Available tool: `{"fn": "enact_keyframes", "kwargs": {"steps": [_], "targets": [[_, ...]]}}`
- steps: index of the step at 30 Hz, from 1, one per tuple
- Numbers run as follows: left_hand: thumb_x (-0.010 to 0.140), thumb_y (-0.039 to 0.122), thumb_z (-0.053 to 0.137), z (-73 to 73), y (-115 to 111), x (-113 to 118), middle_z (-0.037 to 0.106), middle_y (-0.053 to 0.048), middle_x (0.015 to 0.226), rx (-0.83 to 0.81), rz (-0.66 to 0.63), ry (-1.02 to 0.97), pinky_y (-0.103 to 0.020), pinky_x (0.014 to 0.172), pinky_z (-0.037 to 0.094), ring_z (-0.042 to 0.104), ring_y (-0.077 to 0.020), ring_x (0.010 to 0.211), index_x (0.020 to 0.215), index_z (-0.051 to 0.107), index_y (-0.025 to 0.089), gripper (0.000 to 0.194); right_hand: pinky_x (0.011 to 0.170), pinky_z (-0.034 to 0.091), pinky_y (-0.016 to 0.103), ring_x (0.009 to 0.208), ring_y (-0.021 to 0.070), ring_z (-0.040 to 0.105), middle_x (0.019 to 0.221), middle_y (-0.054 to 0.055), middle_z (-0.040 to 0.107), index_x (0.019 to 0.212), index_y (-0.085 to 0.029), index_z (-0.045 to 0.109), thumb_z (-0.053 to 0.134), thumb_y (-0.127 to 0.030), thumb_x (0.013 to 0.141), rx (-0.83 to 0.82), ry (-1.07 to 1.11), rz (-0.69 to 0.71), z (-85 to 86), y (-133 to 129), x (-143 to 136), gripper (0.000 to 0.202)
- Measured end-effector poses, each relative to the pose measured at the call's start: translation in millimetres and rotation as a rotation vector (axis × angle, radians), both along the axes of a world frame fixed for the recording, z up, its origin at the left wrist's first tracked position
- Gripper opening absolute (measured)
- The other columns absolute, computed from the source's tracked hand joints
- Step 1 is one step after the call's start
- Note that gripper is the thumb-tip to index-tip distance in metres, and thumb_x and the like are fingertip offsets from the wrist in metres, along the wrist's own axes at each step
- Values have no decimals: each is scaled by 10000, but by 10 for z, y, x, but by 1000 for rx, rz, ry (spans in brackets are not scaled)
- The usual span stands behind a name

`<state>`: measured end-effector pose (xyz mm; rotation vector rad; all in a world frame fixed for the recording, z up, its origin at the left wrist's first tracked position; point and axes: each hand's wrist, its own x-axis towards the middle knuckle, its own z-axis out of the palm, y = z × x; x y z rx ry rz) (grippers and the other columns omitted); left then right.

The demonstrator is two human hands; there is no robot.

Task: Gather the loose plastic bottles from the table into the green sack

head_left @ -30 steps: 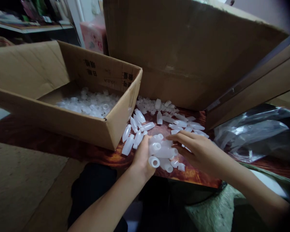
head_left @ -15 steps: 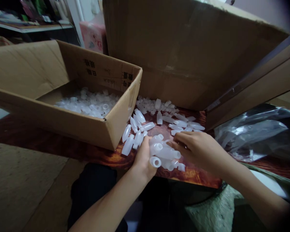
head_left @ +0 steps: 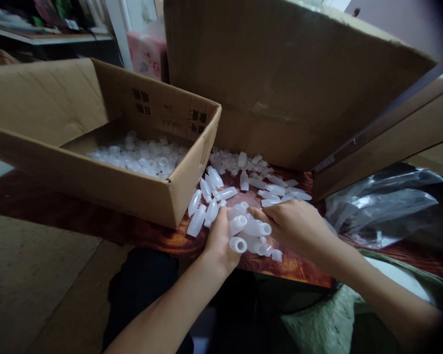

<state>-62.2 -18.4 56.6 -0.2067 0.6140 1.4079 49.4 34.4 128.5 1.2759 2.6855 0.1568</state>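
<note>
My left hand (head_left: pixel 219 241) is wrapped around a bunch of small translucent plastic bottles (head_left: pixel 238 244), their open necks pointing toward me. At the right side of that bunch, my right hand (head_left: pixel 290 221) has its fingers closed at another bottle (head_left: pixel 257 227); its fingertips are partly hidden behind the bottles. Loose bottles (head_left: pixel 197 221) of the same kind lie left of my left hand. More bottles (head_left: pixel 276 190) rest beyond my right hand. A few small white caps (head_left: pixel 276 255) lie on the table below the bunch.
An open cardboard box (head_left: pixel 133 187) on the left holds many small translucent pieces (head_left: pixel 143 160). More pieces (head_left: pixel 227 161) are heaped against a tall carton (head_left: pixel 280 88) at the back. Clear plastic bags (head_left: pixel 384 211) lie right on the wood-patterned table (head_left: pixel 306 269). A green sack (head_left: pixel 325 314) hangs below.
My right hand has moved slightly left, bringing its fingers against the bunch. The bottle by its fingers has shifted left, closer to the others. My left hand keeps its grip.
</note>
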Motion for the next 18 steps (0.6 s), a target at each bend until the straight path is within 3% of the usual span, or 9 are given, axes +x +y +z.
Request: {"fn": "enact_keyframes", "kwargs": {"steps": [3,5,6,7,9,11,18], "targets": [[854,316,479,25,-6,-5,525,-2,572,15,10,27,-218,421,367,486,-128,444,701,488,177,207,507,233,277,530,163,508,587,38,570,655,-194,562,406,-476,959,-57,117,88,76,56,48,442],[865,311,459,46,-16,-7,546,-6,592,23,8,39,-214,452,388,486,-121,458,741,520,175,194,574,325,265,654,169,552,753,44,618,882,-191,601,458,-314,937,-158,232,225,113,90,85,196],[869,308,447,55,-24,-7,547,-6,590,20,1,37,-213,463,395,487,-120,463,753,529,175,195,618,357,263,722,172,564,834,51,624,970,-188,590,462,-206,903,-216,274,281,123,99,97,146],[871,306,441,61,-34,-6,544,-5,585,13,-2,35,-213,468,396,485,-120,465,757,533,176,196,652,374,263,772,175,566,889,57,619,1017,-185,578,451,-104,844,-264,292,313,126,102,103,229],[871,318,457,65,-56,-1,539,-1,576,4,22,57,-209,458,383,485,-122,470,749,528,178,199,669,377,264,795,178,554,910,62,601,1009,-174,567,429,6,714,-300,271,311,117,87,98,373],[871,343,478,54,-69,2,550,-2,585,9,59,104,-206,443,369,494,-124,481,742,525,179,214,646,360,268,756,180,532,876,61,582,971,-159,555,432,24,654,-274,216,277,99,50,73,386],[876,326,451,32,4,-36,518,3,549,-6,47,-3,-199,447,359,489,-113,471,705,533,167,248,610,353,280,714,185,534,833,68,586,879,-148,538,477,-48,741,-164,198,261,59,3,-16,181]]}}
